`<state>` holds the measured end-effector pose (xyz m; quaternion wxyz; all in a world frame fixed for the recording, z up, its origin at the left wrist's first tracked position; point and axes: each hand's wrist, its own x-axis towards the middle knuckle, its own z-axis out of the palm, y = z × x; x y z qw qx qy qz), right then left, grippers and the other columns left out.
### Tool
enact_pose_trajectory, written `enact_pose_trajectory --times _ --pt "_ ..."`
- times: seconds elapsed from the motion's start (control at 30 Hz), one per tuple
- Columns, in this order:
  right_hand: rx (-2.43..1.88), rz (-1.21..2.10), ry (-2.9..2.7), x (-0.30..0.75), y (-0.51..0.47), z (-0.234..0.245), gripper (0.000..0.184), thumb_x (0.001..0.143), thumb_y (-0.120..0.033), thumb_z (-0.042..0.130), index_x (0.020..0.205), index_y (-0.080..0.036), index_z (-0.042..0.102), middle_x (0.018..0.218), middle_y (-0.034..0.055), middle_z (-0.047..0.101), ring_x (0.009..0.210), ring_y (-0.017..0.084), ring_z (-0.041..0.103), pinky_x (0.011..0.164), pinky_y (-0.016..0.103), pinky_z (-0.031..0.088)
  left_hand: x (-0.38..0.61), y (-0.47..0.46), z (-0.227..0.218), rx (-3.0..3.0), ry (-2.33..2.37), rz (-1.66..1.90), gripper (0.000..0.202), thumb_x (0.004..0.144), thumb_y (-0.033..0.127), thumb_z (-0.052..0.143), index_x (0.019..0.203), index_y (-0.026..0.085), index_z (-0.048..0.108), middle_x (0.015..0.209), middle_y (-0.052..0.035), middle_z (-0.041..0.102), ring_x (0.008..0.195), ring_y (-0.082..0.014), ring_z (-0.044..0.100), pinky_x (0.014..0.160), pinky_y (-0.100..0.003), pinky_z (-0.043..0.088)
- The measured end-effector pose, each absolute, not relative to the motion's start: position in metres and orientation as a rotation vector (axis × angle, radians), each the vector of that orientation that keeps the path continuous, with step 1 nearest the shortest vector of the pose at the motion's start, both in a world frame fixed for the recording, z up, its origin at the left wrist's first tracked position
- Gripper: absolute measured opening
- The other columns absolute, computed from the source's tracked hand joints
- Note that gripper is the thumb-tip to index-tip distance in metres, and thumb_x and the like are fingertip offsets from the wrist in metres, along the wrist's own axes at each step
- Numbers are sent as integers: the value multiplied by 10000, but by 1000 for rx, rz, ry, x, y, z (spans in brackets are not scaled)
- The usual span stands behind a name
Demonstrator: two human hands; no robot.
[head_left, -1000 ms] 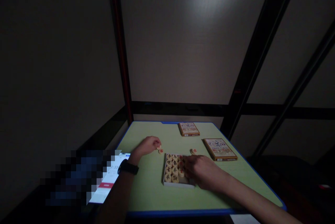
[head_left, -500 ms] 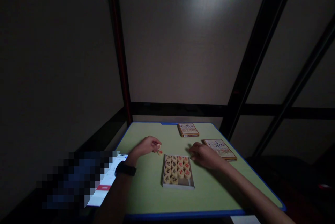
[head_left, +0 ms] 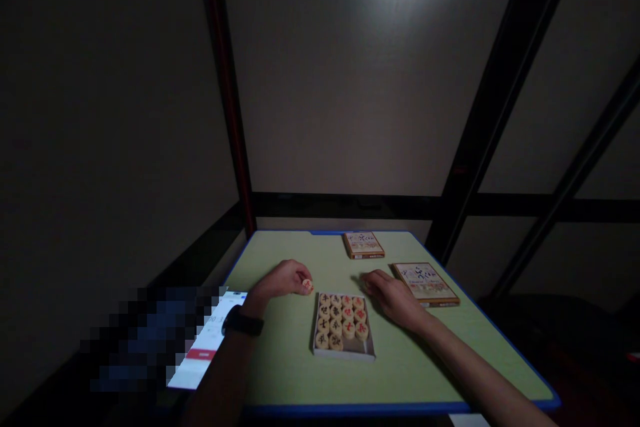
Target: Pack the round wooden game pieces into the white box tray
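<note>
My left hand (head_left: 287,278), a dark watch on its wrist, pinches a round Chinese chess piece (head_left: 307,286) with red marking, left of the box's far corner. An open white box tray (head_left: 344,354) holds several round wooden pieces (head_left: 336,312), black-marked ones on the left and red-marked ones on the right. The tray's near right corner shows bare bottom. Close beside the tray's far right corner is my right hand (head_left: 390,292), its fingers curled together; whatever sits between the fingertips is too dark and small to make out.
Two flat printed boxes lie on the green table (head_left: 280,374): one box (head_left: 364,245) at the far edge, another box (head_left: 425,282) just beyond my right hand. A lit screen (head_left: 203,347) is at the left by my forearm. Blue edging rims the table.
My left fingers have come down over the red-marked piece that lay just below them and now hold it. My right hand stays nearly in place. The view has shifted slightly.
</note>
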<state>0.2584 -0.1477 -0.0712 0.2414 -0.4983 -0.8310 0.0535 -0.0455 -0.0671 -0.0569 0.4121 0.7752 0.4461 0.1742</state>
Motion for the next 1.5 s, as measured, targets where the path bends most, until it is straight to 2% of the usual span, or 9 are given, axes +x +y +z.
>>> enact_pose_trajectory --times 0.2,0.33,0.67,0.8,0.93,1.07,1.13,1.33,1.5 --pt "-1228 322 -2149 243 -175 -47 235 966 -297 499 1148 -175 583 1007 93 684 878 201 643 782 327 509 -42 -69 -58 2030 1141 423 356 553 266 763 889 149 751 851 -51 753 795 -200 657 667 -249 471" --pt "-1088 522 -2388 221 -213 -27 232 926 -256 583 1153 -217 605 1147 74 682 1023 194 635 890 303 488 -39 -69 -60 2076 1152 419 354 544 251 756 880 141 749 819 -41 741 782 -200 650 659 -248 458" --pt "-1123 375 -2586 206 -219 -36 294 900 -210 581 1189 -183 620 1103 100 685 976 228 653 840 318 500 -37 -69 -64 2136 1208 426 250 594 286 713 795 137 724 772 -37 720 715 -177 626 606 -238 423" --pt "-1116 412 -2506 210 -218 -33 220 893 -196 596 1107 -171 640 1015 89 701 920 212 660 810 302 508 -37 -69 -65 2177 1221 433 242 595 287 706 792 147 725 783 -40 727 729 -182 631 614 -238 428" --pt "-1037 499 -2356 218 -216 -23 160 917 -193 594 1067 -187 649 1046 81 711 984 190 661 880 292 495 -38 -68 -65 2177 1223 429 250 598 299 699 793 144 725 803 -45 731 732 -184 636 628 -244 431" --pt "-1084 476 -2325 224 -215 -23 119 902 -228 636 1002 -175 673 970 85 706 896 194 667 808 283 506 -37 -69 -65 2174 1232 430 234 605 306 694 773 145 716 781 -42 726 711 -177 631 612 -240 423" --pt "-1088 488 -2351 223 -215 -27 108 886 -234 656 972 -173 678 974 88 705 894 204 665 798 289 510 -37 -69 -64 2173 1240 435 212 611 294 684 758 144 709 764 -40 721 699 -174 629 602 -237 419" --pt "-1015 520 -2412 215 -217 -29 126 912 -239 615 1003 -174 671 1093 113 692 1033 219 639 915 334 499 -36 -72 -58 2181 1232 470 188 620 236 657 775 142 706 760 -37 718 701 -168 632 616 -235 426" --pt "-1042 510 -2354 221 -216 -26 150 911 -188 598 1046 -179 662 1076 109 677 995 206 637 878 329 504 -37 -70 -60 2175 1231 527 202 601 214 671 791 155 709 759 -25 717 742 -174 641 619 -226 434"
